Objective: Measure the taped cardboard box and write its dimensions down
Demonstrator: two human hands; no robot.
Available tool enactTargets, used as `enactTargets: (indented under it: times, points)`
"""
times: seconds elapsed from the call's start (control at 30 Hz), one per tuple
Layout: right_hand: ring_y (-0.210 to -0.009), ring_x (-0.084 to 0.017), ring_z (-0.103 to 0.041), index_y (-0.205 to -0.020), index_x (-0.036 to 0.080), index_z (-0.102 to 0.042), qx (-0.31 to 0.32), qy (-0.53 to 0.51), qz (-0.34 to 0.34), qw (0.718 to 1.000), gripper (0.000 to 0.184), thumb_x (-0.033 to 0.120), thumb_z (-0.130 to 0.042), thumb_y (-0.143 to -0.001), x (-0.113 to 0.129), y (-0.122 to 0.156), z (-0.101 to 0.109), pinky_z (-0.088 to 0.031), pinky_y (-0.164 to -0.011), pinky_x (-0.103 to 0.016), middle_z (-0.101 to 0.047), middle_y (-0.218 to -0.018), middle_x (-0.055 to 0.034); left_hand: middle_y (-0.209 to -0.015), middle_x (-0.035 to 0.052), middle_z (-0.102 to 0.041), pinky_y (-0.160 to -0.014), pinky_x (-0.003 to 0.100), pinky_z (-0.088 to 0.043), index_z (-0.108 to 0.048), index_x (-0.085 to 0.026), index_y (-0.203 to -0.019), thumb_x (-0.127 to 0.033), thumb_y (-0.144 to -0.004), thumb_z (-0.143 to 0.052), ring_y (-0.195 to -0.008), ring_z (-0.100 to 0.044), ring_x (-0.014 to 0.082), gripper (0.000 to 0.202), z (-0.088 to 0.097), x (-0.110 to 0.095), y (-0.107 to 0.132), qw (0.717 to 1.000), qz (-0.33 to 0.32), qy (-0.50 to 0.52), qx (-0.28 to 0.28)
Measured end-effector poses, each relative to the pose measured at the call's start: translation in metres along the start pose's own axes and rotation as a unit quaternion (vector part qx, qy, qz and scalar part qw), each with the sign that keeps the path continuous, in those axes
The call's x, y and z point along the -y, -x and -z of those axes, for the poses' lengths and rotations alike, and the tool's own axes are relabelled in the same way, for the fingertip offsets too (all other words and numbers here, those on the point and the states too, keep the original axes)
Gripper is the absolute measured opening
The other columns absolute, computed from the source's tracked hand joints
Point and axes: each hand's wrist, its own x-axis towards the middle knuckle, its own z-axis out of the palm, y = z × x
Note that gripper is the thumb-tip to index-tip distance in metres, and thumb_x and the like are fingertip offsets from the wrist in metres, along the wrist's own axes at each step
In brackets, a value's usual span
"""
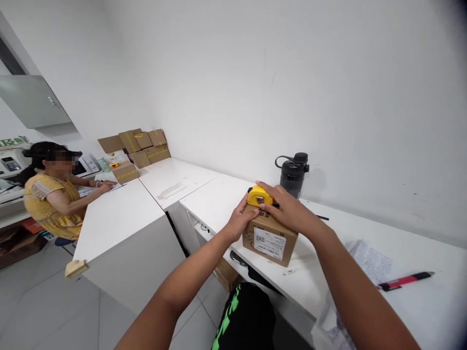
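Observation:
A small brown cardboard box [270,241] with a white label stands on the white desk [219,201] in front of me. On top of it rests a yellow tape measure [257,195]. My right hand [288,208] lies over the box top with its fingers closed around the tape measure. My left hand [239,221] grips the box's left side, thumb reaching up to the tape measure.
A black water bottle [294,175] stands behind the box by the wall. A red and black pen [404,280] and printed papers [370,262] lie to the right. Several cardboard boxes [136,148] are stacked in the far corner. A person in yellow [51,199] sits at the left desk.

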Motion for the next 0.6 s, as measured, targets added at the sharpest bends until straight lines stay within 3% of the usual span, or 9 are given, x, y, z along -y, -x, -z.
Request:
enactTargets:
  times: [0.3,0.43,0.6]
  points:
    - [-0.1,-0.027,-0.063,-0.144,0.037,-0.044,0.016,-0.001,0.006,1.0,0.054,0.045,-0.049,-0.091,-0.021,0.014,0.032,-0.051,-0.087,-0.041,-0.063,-0.115,-0.0068,-0.139,0.0071,-0.056,-0.105,0.041,-0.04,-0.039,-0.026,-0.148,-0.032,-0.073,-0.077,-0.116,-0.058,0.0268,0.085,0.001,0.002,-0.003,0.997,0.043,-0.031,-0.057]
    - [-0.109,-0.027,-0.062,-0.141,0.038,-0.047,0.034,-0.05,-0.043,0.997,0.057,0.05,-0.056,-0.087,-0.051,0.038,0.063,-0.051,-0.091,-0.042,-0.06,-0.132,-0.0028,-0.131,0.0071,-0.062,-0.103,0.041,-0.043,-0.039,-0.027,-0.147,-0.032,-0.072,-0.077,-0.108,-0.063,0.0248,0.084,0.001,0.004,-0.004,0.997,0.044,-0.015,-0.058]
    - [-0.105,-0.028,-0.065,-0.139,0.036,-0.051,0.032,-0.068,-0.129,0.989,0.059,0.046,-0.061,-0.082,-0.076,0.063,0.088,-0.053,-0.09,-0.042,-0.064,-0.13,-0.0023,-0.138,0.0057,-0.057,-0.103,0.039,-0.043,-0.042,-0.029,-0.146,-0.031,-0.072,-0.077,-0.11,-0.062,0.024,0.082,0.002,0.005,-0.007,0.997,0.042,-0.013,-0.065]
